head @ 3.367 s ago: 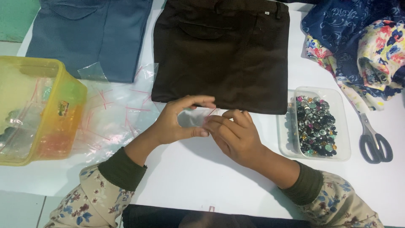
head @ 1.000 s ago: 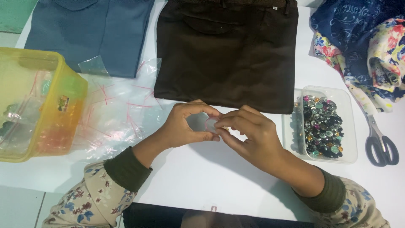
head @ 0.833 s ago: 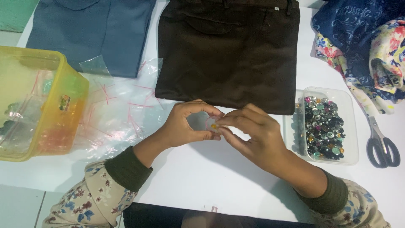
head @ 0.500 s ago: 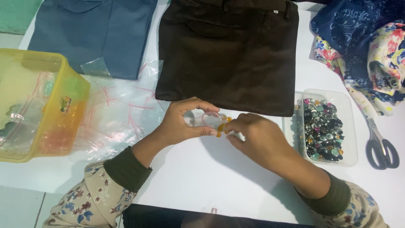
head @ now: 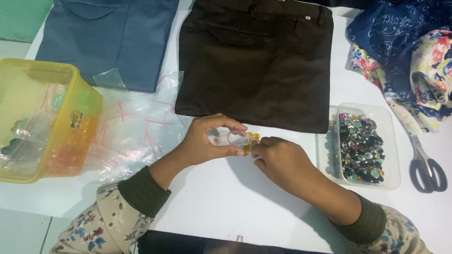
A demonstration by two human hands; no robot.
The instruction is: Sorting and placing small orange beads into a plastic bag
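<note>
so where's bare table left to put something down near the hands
Bare white table lies below both hands, between the sleeves. A smaller patch sits between the brown trousers and the floral cloth. Crowded: clear bags beside the yellow tub; button tray and scissors.

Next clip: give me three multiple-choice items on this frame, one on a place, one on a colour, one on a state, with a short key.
1. Where do the scissors lie?
A. right of the clear button tray
B. inside the yellow tub
C. on the blue trousers

2. What colour are the buttons at the mouth of the small clear bag?
A. green
B. amber
C. white

3. How is the left hand?
A. flat on the table
B. inside the tub
C. pinching the small bag

Key: A, the scissors rest past the tray's right wall; B, orange-yellow rounds show beside the right hand; C, thumb and fingers close on the bag.
</note>
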